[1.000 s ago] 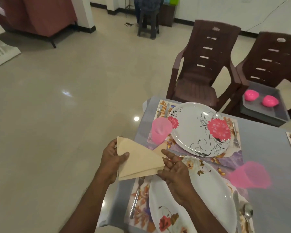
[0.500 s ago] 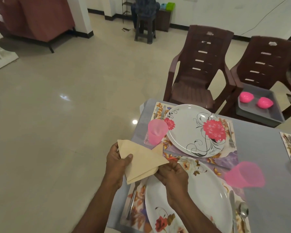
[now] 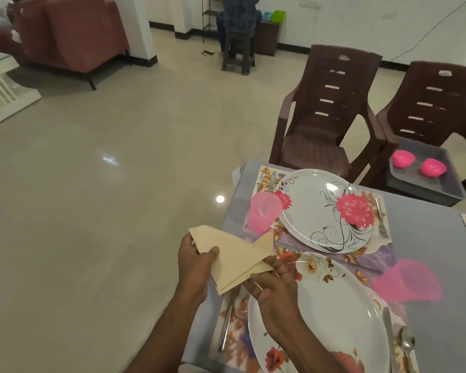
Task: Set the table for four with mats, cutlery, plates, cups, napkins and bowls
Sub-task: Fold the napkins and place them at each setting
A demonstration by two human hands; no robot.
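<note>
The grey counter carries two floral plates: the near plate at five o'clock, the far plate at twelve o'clock of it. The folded beige napkin is above the counter's left edge, pinched by the left hand and right hand.

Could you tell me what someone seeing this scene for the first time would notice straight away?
The eye lands first on the beige folded napkin, held by the left hand and right hand above the table's near left corner. Next come the two floral plates, the far plate and the near plate, each with a pink cup beside it. Behind the table, two pink bowls sit in a grey tray on a brown chair.
</note>
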